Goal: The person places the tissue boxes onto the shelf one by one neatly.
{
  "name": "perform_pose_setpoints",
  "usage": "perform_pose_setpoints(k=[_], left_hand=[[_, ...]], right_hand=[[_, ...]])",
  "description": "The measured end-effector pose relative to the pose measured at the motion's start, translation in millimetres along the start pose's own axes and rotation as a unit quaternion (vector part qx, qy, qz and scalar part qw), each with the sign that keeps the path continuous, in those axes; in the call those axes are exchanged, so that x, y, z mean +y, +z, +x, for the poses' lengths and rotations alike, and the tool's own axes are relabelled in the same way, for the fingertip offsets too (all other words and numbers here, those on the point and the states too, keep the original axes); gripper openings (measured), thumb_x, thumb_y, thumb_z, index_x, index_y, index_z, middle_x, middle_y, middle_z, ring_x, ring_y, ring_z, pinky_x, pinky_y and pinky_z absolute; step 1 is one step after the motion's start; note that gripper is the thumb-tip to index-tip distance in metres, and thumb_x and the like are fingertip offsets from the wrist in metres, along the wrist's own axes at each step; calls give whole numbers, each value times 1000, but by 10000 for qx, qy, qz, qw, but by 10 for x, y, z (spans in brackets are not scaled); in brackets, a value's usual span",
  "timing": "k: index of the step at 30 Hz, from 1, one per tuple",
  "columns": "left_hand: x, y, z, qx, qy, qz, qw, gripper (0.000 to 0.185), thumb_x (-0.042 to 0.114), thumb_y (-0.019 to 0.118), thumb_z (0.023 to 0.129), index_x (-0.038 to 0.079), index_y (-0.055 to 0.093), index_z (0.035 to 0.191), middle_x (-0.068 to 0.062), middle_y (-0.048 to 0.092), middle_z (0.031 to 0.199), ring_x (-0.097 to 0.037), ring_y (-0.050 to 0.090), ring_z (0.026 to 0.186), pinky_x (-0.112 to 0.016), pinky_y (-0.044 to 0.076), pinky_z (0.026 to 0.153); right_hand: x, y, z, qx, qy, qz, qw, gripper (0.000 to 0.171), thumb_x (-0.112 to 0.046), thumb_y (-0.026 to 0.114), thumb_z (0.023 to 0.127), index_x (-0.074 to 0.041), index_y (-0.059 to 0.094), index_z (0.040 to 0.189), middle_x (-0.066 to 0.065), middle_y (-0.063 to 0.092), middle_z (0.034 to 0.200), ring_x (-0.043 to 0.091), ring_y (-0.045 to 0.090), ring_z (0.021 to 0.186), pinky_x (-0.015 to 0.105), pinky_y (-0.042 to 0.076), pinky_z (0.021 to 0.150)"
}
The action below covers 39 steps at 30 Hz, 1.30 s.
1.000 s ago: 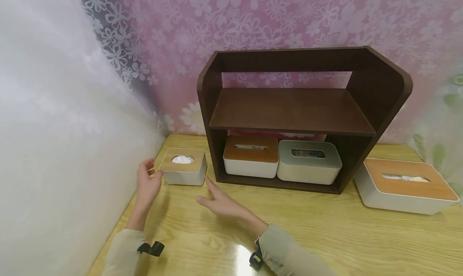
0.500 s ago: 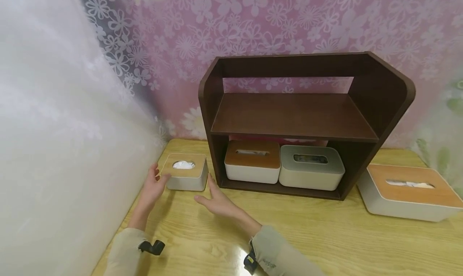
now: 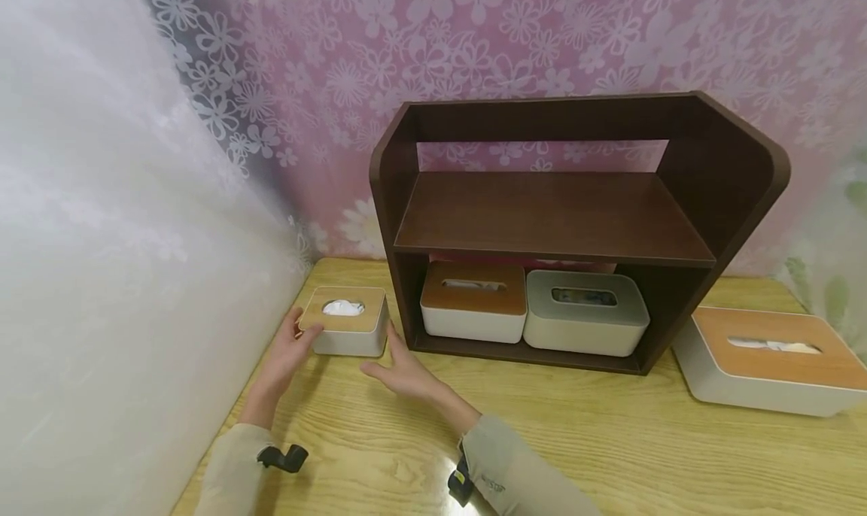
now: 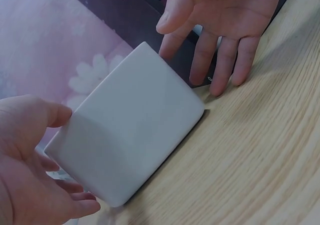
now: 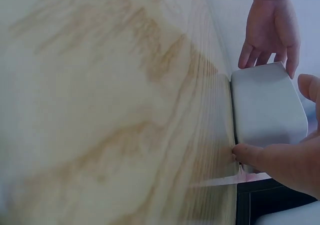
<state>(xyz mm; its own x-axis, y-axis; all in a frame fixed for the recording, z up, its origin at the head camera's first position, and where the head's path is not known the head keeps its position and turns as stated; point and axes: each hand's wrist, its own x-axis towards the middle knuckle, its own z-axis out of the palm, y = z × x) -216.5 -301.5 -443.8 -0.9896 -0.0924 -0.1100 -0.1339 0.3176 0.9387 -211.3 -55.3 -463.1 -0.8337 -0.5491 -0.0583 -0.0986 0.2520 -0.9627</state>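
Wood lid: the small tissue box has a pale wooden top with a tuft of white tissue poking through its round opening, over a white body.
Left fingers: the left hand cups the box's left end, thumb and fingers spread and only lightly bent against the wall; a loose brace, seemingly to steady that end, not a tight clasp.
Right fingers: the right hand lies nearly flat, fingers straight and pointing down to the table at the box's right end. The right wrist view shows a fingertip at the box's lower edge. It holds nothing.
Why so: a palm at each end looks like the way to square up or lift a smooth box with no handle.
Box position: standing upright on the wooden table, near the left wall, just beside the left side of the dark brown shelf.
Shelf contents: the lower bay holds a wood-lidded box and, touching it, an all-grey box; the upper board is bare.
Farther out: a large wood-lidded tissue box sits on the table right of the shelf, well apart from both hands.
Backdrop: pink flowered sheeting hangs behind.
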Motion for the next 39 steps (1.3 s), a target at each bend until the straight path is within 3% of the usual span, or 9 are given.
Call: perform_pose_setpoints(k=[3,6,13,21,26,33,39], left_hand=[[-25,-5,21,-43,151,28,9999,71,29,49,105,1,12,158,-24,38,140,-32,45,120,-45,43,99],[-49,-11,36,-81,244,139,9996,64,31,49,105,3,22,156,-14,45,122,-23,47,101,-38,45,88],[-19,-1,34,-148,294,33,9995,61,34,51,104,5,30,153,-9,45,118,-23,43,100,-38,43,87],[-12,8,-14,-68,289,24,9996,64,32,56,102,5,29,154,-8,45,117,-18,42,92,-33,45,83],[-24,18,-30,-123,272,37,9995,70,35,58,100,7,26,156,-10,45,120,-18,44,96,-36,45,84],[-8,25,-51,-219,263,-131,9993,76,33,58,101,9,17,159,-20,38,147,-29,41,127,-44,39,98],[19,26,-135,-199,306,-306,9989,76,29,59,101,7,16,159,-22,33,152,-36,36,137,-50,34,106]], right_hand=[[3,14,23,-32,10,25,10000,94,-38,58,99,-11,-9,159,13,-7,166,31,1,152,54,13,120],[0,19,32,-114,-11,20,9999,94,-38,60,98,-12,-7,160,12,-5,166,31,1,152,56,13,119],[-6,-19,49,-277,-18,-260,9993,96,-41,59,97,-14,-9,159,12,-3,166,31,4,152,54,15,119],[4,-56,45,-755,14,-431,9962,95,-40,56,99,-17,-16,157,10,-14,165,31,-6,152,52,9,120],[38,-78,46,-880,11,-518,9948,95,-38,55,100,-18,-18,157,7,-17,164,29,-9,152,52,7,121],[40,-91,36,-925,-31,-456,9947,96,-38,56,100,-20,-19,156,3,-19,163,27,-12,151,51,5,121],[8,-75,-9,-977,-86,-369,9945,96,-39,56,100,-22,-21,155,4,-22,163,27,-14,151,53,4,120]])
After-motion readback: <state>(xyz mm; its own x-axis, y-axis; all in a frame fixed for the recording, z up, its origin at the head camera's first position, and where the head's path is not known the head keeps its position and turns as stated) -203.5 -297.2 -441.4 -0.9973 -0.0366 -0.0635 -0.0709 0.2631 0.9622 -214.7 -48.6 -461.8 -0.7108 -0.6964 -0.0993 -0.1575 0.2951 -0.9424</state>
